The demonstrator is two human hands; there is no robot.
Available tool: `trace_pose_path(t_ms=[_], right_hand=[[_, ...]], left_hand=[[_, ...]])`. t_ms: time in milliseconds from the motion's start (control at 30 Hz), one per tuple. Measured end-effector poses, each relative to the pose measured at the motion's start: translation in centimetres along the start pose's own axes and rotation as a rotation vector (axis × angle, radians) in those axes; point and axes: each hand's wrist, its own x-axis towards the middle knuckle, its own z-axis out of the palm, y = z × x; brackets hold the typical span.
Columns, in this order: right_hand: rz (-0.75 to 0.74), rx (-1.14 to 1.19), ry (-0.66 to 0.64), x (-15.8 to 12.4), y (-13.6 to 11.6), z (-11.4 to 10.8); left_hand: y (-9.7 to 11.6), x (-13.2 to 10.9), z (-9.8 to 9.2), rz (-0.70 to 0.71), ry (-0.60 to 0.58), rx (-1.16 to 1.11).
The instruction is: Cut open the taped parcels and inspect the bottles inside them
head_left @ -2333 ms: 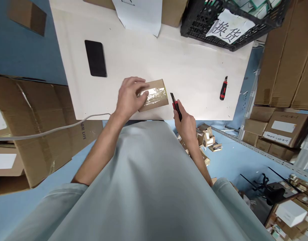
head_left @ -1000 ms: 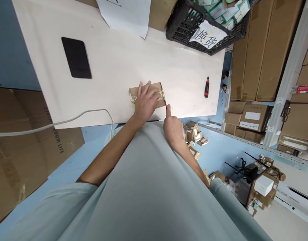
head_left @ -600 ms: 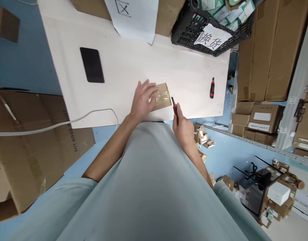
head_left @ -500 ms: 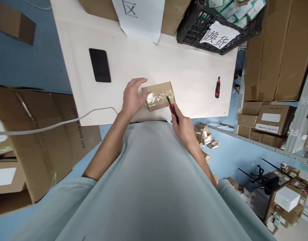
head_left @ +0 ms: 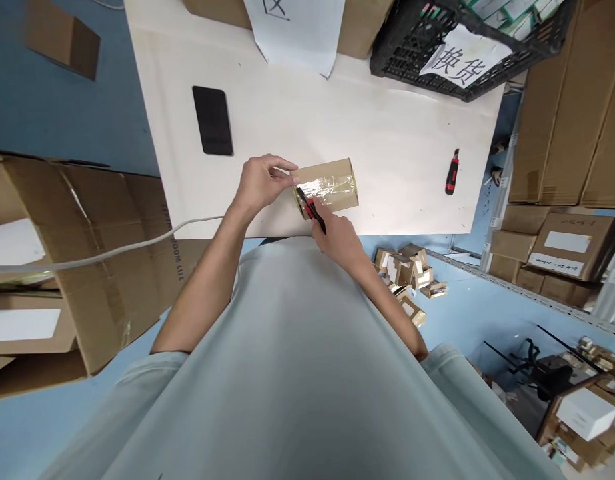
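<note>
A small cardboard box [head_left: 332,171] wrapped in shiny clear tape lies slightly turned on the white table, near its front edge. My left hand [head_left: 261,181] is at the box's left end, thumb and fingers closed on the edge there. In my right hand [head_left: 336,235] is a red and black utility knife [head_left: 315,217], gripped by its handle. Its dark blade reaches the taped left end of the box, close to my left fingertips. How deep the blade sits cannot be made out.
A black phone [head_left: 213,121] lies at left on the table [head_left: 387,140], a second utility knife [head_left: 452,172] at right. A black crate [head_left: 417,47] of small boxes stands at the back. A grey cable [head_left: 122,251] crosses from the left. Small open boxes [head_left: 405,270] lie on the floor.
My right hand has moved the knife leftward, from the box's right end to its left end. My left hand's fingers have closed at the box's left edge. The view has shifted slightly.
</note>
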Motion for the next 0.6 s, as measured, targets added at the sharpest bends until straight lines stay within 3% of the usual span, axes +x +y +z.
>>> trace_pose_path(t_ms=[200, 433, 600], right_hand=[[0.027, -0.077, -0.087, -0.7, -1.0, -0.1], [0.013, -0.071, -0.162, -1.7, -0.1, 1.4], [0.018, -0.011, -0.066, -3.1, 1.1, 0.3]], left_hand=[[-0.9, -0.5, 0.6, -0.008, 0.025, -0.02], [-1.2, -0.2, 0.7, 0.019, 0.039, -0.024], [-1.2, -0.4, 0.5, 0.004, -0.024, -0.053]])
